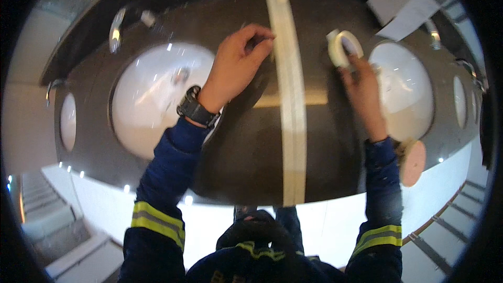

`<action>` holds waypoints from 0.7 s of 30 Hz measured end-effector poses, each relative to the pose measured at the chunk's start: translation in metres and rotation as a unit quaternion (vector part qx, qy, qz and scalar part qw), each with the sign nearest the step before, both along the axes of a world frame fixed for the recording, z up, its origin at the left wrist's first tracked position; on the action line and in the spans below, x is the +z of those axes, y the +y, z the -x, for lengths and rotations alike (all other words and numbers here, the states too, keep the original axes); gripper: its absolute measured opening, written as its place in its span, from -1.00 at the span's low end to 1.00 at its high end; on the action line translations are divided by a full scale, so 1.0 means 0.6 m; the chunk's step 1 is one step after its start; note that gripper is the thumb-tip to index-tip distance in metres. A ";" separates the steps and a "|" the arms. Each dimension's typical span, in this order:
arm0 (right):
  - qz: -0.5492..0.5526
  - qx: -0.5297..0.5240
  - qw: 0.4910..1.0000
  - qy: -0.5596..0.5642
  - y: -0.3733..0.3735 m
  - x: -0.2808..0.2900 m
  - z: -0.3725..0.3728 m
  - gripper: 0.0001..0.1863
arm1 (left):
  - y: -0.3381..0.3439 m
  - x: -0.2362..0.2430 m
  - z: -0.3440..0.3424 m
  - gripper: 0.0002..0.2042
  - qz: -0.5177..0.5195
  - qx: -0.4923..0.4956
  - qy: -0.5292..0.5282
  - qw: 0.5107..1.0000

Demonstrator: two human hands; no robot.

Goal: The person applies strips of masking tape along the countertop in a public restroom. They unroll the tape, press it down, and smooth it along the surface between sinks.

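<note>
Two parallel bands of cream masking tape [291,110] run from the back to the front edge of the dark brown countertop [241,162]. My left hand [236,60], with a black watch on its wrist, has thumb and forefinger pinched at the left edge of the tape near its far end. Whatever is between those fingertips is too small to make out. To the right of the bands, my right hand [364,91] grips a roll of masking tape [337,50] by its near side, raised above the counter. The roll is slightly blurred.
White basins flank the tape, a large left basin [152,99] and a right basin [403,89]. A chrome faucet [116,30] stands behind the left one. White sheets [403,8] stand at the back right. A round, pink-faced thing [414,163] sits by the front edge near my right forearm.
</note>
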State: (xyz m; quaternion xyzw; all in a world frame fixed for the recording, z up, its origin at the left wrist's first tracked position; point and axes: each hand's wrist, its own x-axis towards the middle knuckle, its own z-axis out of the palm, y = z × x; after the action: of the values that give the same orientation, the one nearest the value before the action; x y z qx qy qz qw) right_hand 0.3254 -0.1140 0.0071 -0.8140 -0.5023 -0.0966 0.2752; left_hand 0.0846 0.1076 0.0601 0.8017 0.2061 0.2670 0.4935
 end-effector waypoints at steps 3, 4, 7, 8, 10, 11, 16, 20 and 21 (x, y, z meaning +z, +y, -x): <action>-0.010 0.021 0.997 0.071 0.003 0.042 0.052 -0.62 | -0.040 0.017 0.125 -0.73 0.002 -0.038 0.077 0.996; -0.019 0.034 0.994 0.104 0.007 0.055 0.066 -0.62 | -0.056 0.027 0.163 -0.72 -0.011 -0.049 0.099 0.994; -0.029 0.049 0.979 0.194 -0.025 0.083 0.119 -0.63 | -0.117 0.019 0.238 -0.77 0.027 0.011 0.066 0.997; -0.028 0.054 0.973 0.221 -0.039 0.101 0.144 -0.63 | -0.139 0.020 0.264 -0.77 0.041 0.035 0.070 0.996; -0.044 0.077 0.948 0.306 -0.069 0.135 0.189 -0.64 | -0.189 0.033 0.310 -0.75 0.087 0.087 0.087 0.989; -0.060 0.093 0.927 0.359 -0.086 0.143 0.207 -0.65 | -0.213 0.047 0.321 -0.73 0.119 0.112 0.097 0.982; 0.004 0.288 0.900 0.328 -0.147 0.296 0.274 -0.69 | -0.307 0.198 0.315 -0.66 0.121 0.150 -0.022 0.981; -0.004 0.400 0.857 0.324 -0.209 0.426 0.320 -0.67 | -0.360 0.337 0.283 -0.62 0.159 0.074 -0.105 0.979; -0.017 0.423 0.848 0.318 -0.224 0.448 0.332 -0.66 | -0.377 0.369 0.284 -0.61 0.153 0.060 -0.101 0.981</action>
State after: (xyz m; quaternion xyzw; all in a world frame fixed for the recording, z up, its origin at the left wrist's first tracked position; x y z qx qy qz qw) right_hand 0.1260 -0.2482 0.2759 -0.5044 -0.6812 0.2847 0.4478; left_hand -0.0856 -0.1185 0.2815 0.6716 0.2418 0.3412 0.6117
